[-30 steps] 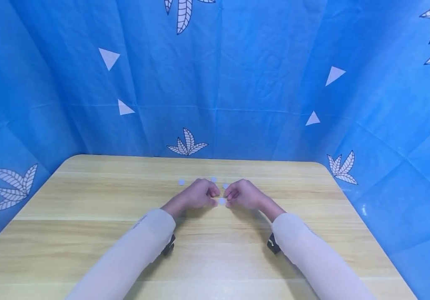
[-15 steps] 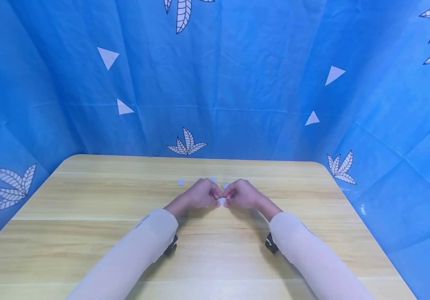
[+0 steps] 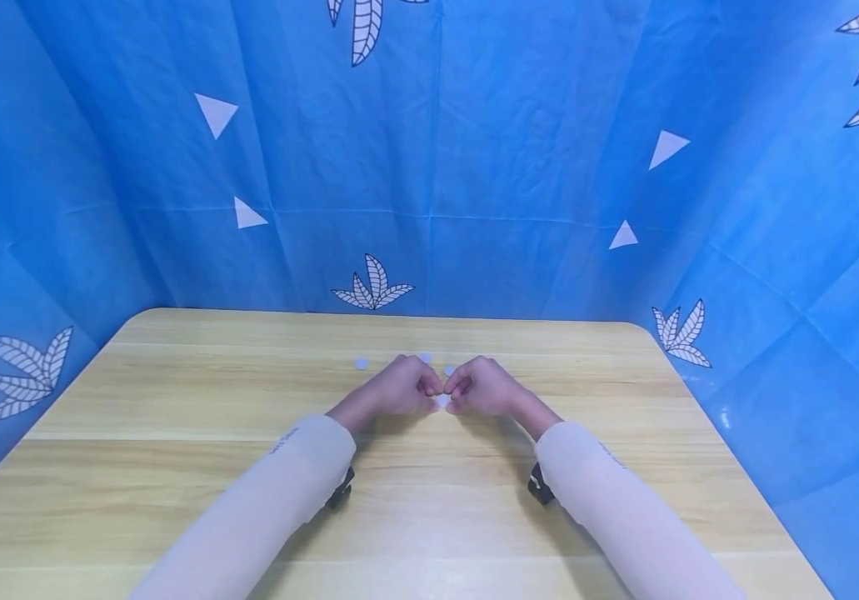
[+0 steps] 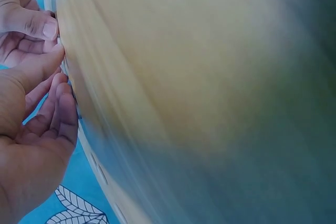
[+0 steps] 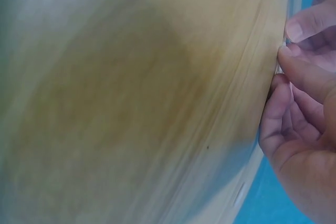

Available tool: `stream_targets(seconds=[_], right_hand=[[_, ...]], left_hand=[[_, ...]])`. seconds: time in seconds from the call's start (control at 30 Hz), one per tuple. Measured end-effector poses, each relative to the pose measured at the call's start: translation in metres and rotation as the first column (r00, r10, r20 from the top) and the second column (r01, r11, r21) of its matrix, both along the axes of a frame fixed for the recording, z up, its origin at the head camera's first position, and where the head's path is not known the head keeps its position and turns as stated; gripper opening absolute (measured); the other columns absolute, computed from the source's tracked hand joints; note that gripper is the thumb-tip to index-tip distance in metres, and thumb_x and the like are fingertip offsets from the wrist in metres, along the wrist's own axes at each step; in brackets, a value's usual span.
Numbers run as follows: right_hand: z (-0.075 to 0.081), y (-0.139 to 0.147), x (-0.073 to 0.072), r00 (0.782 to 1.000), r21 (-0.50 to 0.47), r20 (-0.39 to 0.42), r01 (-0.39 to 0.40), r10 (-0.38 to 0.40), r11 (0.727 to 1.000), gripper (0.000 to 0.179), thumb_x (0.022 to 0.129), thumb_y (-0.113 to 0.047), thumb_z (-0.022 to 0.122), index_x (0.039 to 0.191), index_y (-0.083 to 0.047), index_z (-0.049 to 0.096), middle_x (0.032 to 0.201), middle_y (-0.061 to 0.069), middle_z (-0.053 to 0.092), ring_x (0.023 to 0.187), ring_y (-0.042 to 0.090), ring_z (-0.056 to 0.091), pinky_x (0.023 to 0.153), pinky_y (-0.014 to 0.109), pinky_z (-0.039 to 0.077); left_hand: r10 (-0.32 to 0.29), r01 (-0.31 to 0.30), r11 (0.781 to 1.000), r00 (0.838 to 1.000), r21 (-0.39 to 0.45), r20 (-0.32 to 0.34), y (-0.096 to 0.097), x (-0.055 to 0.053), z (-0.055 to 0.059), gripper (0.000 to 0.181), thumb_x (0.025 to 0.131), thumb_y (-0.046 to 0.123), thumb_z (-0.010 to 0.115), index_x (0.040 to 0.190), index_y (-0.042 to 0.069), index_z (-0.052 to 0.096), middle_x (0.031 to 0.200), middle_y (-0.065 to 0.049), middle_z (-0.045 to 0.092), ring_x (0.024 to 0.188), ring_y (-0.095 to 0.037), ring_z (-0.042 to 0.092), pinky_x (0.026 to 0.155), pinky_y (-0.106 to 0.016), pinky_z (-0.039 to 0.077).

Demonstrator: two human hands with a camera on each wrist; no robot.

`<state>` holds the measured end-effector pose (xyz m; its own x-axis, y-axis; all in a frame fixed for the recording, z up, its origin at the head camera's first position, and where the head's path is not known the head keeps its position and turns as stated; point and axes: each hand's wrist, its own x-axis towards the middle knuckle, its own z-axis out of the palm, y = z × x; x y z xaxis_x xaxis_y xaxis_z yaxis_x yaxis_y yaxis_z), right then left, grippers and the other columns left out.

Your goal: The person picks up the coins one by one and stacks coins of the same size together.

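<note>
A small white disc [image 3: 442,401] lies on the wooden table between my two hands, partly covered by their fingertips. My left hand [image 3: 404,387] pinches its left edge with thumb and curled fingers. From the other side my right hand [image 3: 484,388] pinches the right edge in the same way. The two thumbs almost meet in the left wrist view, where my left hand [image 4: 37,124] is nearer the camera. Only a thin pale sliver of the disc shows there between the thumb tips. The right wrist view has my right hand [image 5: 304,124] from its own side, with the disc mostly hidden.
Three more white discs lie farther back: a left disc [image 3: 362,363], a middle disc [image 3: 425,357] and a right disc [image 3: 449,370] close beyond the right fingers. A blue printed curtain [image 3: 519,167] hangs behind and beside the table [image 3: 189,392].
Both hands have moved inward, closing the gap between them, and their fingertips have come onto the near disc's edges. Over the last half second they hardly move. The other discs stay put.
</note>
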<state>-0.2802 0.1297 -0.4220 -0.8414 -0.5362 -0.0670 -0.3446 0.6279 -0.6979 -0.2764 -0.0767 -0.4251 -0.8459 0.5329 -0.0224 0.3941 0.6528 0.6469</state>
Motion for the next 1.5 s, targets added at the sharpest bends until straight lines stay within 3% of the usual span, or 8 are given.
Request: stream_targets(seconds=[0.7, 1.0, 1.5], right_hand=[[0.003, -0.001, 0.002, 1.0, -0.014, 0.001, 0.023, -0.023, 1.0, 0.01, 0.083, -0.004, 0.084, 0.091, -0.004, 0.078, 0.084, 0.001, 0.075, 0.079, 0.01, 0.069, 0.077, 0.026, 0.057], [0.003, -0.001, 0.001, 1.0, -0.025, 0.008, 0.017, -0.016, 1.0, 0.01, 0.083, -0.003, 0.083, 0.091, -0.003, 0.078, 0.085, 0.002, 0.076, 0.08, 0.011, 0.069, 0.076, 0.027, 0.058], [0.003, -0.002, 0.003, 1.0, -0.015, 0.013, 0.026, -0.026, 1.0, 0.01, 0.083, -0.003, 0.083, 0.091, -0.003, 0.078, 0.085, 0.003, 0.076, 0.08, 0.012, 0.07, 0.077, 0.027, 0.058]], left_hand=[[0.053, -0.053, 0.999, 0.998, -0.008, 0.015, 0.011, 0.004, 0.006, 0.012, 0.082, 0.002, 0.082, 0.094, 0.004, 0.079, 0.083, 0.0, 0.073, 0.081, -0.013, 0.065, 0.079, -0.027, 0.056], [0.057, -0.057, 0.998, 0.998, -0.022, 0.013, 0.008, 0.007, 0.007, 0.011, 0.085, 0.005, 0.081, 0.096, 0.005, 0.078, 0.087, 0.0, 0.073, 0.087, -0.015, 0.065, 0.085, -0.03, 0.056], [0.047, -0.047, 0.999, 0.999, -0.023, 0.009, 0.01, 0.006, 0.005, 0.011, 0.085, 0.003, 0.081, 0.095, 0.004, 0.078, 0.086, -0.001, 0.074, 0.084, -0.014, 0.068, 0.081, -0.027, 0.057]])
